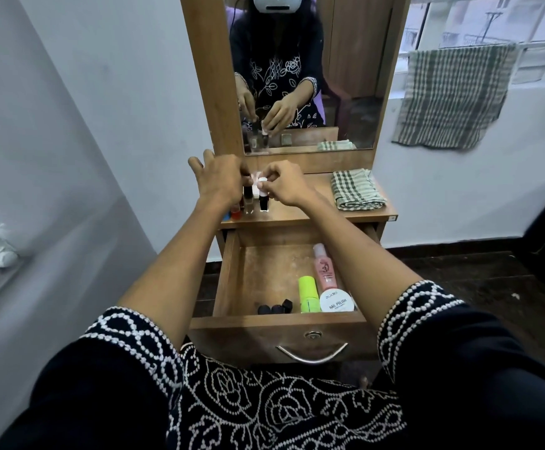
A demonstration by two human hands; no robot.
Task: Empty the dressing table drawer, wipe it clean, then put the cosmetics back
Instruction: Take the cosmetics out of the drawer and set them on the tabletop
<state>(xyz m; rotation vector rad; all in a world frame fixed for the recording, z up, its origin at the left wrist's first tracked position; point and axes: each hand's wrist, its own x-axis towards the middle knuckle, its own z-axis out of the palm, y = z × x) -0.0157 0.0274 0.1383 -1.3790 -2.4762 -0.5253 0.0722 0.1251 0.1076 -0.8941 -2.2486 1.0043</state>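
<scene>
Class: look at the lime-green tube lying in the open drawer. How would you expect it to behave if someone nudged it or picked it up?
The lime-green tube looks round and lies on its side, so a nudge would probably roll it, though the white nail polish jar beside it may block it on that side. It looks like smooth plastic, so it is likely light, rigid and a little slippery.

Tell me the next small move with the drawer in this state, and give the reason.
Probably let go of the bottles on the tabletop and reach the right hand down for the pink bottle. The open drawer still holds it, a green tube, a white nail polish jar and small black caps, so wiping with the folded cloth looks premature.
</scene>
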